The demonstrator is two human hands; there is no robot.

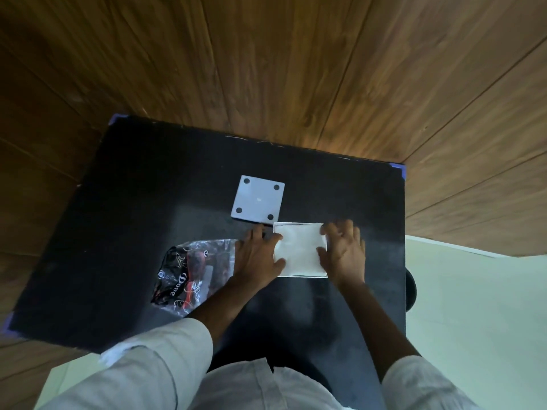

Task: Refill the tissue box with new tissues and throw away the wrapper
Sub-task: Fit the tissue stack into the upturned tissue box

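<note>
A white tissue box (pixel 305 275) stands upside down near the middle of the black table (pixel 133 202), open at the top, with a stack of white tissues (pixel 300 250) filling its opening. My left hand (pixel 257 255) lies on the left edge of the tissues, fingers spread. Pressing on their right edge is my right hand (pixel 343 253), also flat. The box's white square base plate (pixel 258 199), with four black dots at its corners, lies just behind the box. A crumpled clear wrapper (pixel 192 273) with black and red print lies left of my left wrist.
Purple tape marks the table's corners (pixel 398 168). Wooden panelling (pixel 266 69) rises behind and to both sides of the table. A pale floor (pixel 473 306) shows on the right, with a dark round object (pixel 410 291) at the table's right edge.
</note>
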